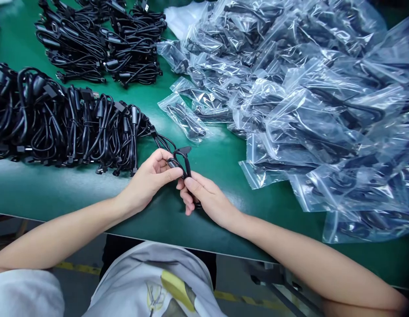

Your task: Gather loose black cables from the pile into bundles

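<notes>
My left hand [151, 179] and my right hand [206, 198] meet near the front edge of the green table [75, 189]. Between them they grip one black cable [182, 160], bent into a small loop that sticks up above my fingers. My left thumb and fingers pinch the loop's left side. My right fingers close around its lower part. The cable trails back toward a row of coiled black cables [59, 123] at the left.
A second heap of black cables [102, 42] lies at the back left. A large pile of clear plastic bags holding cables [306, 101] covers the right half. One bagged cable [186, 118] lies apart in the middle.
</notes>
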{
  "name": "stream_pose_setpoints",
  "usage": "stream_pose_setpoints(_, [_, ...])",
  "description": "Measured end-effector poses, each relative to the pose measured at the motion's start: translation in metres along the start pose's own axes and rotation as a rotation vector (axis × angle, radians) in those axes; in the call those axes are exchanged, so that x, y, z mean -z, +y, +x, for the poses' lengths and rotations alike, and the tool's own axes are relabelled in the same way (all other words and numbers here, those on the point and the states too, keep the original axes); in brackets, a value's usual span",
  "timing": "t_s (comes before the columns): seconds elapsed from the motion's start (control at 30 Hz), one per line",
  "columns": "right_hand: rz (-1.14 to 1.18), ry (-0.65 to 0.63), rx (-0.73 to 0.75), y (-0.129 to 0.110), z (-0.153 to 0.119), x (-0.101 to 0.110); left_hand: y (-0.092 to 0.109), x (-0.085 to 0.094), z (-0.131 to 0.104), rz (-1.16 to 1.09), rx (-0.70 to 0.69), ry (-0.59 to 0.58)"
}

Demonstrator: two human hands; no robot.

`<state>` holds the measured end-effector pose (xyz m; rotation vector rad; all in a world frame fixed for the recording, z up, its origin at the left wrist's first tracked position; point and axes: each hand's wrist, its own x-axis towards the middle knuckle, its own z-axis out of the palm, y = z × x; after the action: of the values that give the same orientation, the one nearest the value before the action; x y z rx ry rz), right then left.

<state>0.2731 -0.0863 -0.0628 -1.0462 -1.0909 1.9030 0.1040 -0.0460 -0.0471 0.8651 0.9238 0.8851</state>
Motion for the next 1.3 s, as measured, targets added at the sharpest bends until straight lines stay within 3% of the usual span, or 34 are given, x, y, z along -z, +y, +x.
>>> stream_pose_setpoints(0.23, [-0.003, 0.029, 0.004, -0.001, 0.000, -0.001, 0.002, 0.004, 0.003, -0.050, 0.051, 0.047])
stream_pose_setpoints(0.63, [0.164, -0.059, -0.023, -0.004, 0.002, 0.004, 0.007, 0.002, 0.000, -0.054, 0.008, 0.003])
stream_pose_setpoints(0.83, [0.169, -0.027, 0.006, -0.004, 0.002, 0.002, 0.006, 0.004, -0.003, 0.006, -0.041, -0.057])
stream_pose_setpoints(1.1, [0.069, -0.070, 0.000, -0.006, 0.000, 0.003, 0.006, 0.004, 0.001, 0.053, -0.007, 0.016])
stream_pose_setpoints(1.3, [0.136, -0.102, 0.003, -0.005, 0.002, 0.010, 0.009, 0.008, -0.002, 0.100, -0.054, -0.072])
